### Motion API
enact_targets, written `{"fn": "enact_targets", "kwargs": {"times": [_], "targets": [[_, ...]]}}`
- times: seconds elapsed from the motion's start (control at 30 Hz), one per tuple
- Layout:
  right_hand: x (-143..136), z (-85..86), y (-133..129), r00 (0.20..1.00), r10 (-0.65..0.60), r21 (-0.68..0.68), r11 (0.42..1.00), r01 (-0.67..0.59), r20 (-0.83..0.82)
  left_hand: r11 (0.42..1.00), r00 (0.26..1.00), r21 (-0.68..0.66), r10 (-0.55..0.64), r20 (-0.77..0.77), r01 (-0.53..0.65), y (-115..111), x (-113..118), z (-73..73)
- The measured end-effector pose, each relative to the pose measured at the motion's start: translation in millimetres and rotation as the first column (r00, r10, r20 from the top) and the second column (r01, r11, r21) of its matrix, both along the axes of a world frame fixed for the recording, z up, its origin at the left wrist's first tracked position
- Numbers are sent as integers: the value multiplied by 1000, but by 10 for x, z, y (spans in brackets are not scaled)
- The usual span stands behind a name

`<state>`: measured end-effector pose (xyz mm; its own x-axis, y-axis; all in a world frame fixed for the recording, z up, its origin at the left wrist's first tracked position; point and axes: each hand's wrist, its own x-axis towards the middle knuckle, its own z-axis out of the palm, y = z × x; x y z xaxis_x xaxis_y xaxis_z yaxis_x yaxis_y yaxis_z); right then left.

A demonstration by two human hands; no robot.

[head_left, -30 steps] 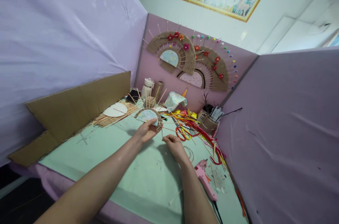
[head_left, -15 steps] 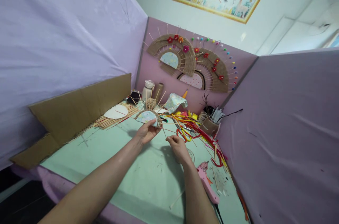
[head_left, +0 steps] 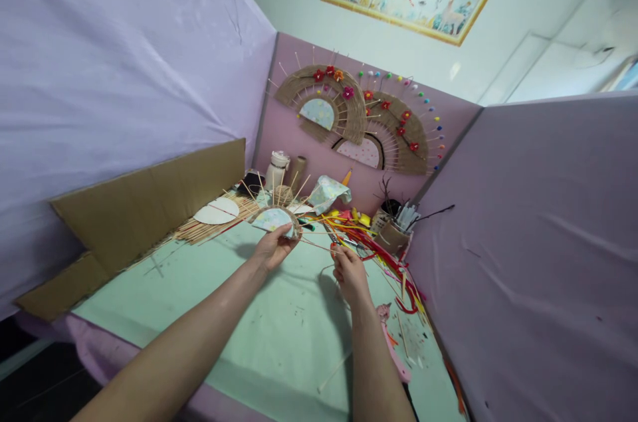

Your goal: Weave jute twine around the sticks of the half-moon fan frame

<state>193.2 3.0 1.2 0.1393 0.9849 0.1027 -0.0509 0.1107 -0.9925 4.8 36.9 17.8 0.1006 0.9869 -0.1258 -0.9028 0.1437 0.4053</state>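
My left hand (head_left: 274, 248) is closed on the lower right end of a half-round fan piece (head_left: 272, 218), its thumb on the pale floral fabric. Brown twine is wound along the curved rim, and thin wooden sticks (head_left: 294, 191) radiate from it. To the right, my right hand (head_left: 349, 269) pinches a strand of twine (head_left: 316, 244) that runs taut from the rim. A slack loop of the strand hangs below these fingers. Both hands are raised over the pale green tabletop (head_left: 259, 342).
A pink glue gun (head_left: 396, 355) lies beside my right forearm, partly hidden. Coloured pipe cleaners (head_left: 383, 252) spread along the right. A white oval (head_left: 216, 211) rests on loose sticks at left, near a cardboard strip (head_left: 149, 189). Finished fans (head_left: 411, 116) hang on the back panel.
My right hand has moved right and slightly away from me, drawing the twine out straighter from the fan piece. My left hand holds the piece in nearly the same place.
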Motion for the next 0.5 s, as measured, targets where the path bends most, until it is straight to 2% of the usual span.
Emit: {"fn": "enact_targets", "kwargs": {"times": [0.1,0.2,0.27,0.37,0.5], "targets": [[43,86,0,975,-52,85,994,72,-215,997,997,24,68,-23,-67,-6,26,-5],[16,119,-19,965,-33,172,982,80,-261,979,982,105,179,-59,-172,-20,44,-2],[-25,96,-34,977,19,171,985,18,-212,966,972,133,229,-59,-220,-18,42,2],[-106,24,-60,992,125,71,990,-123,-21,952,957,123,287,-31,-282,4,23,5],[-256,-42,-116,922,294,-27,955,-297,252,934,941,124,339,-10,-335,20,8,12]]}}
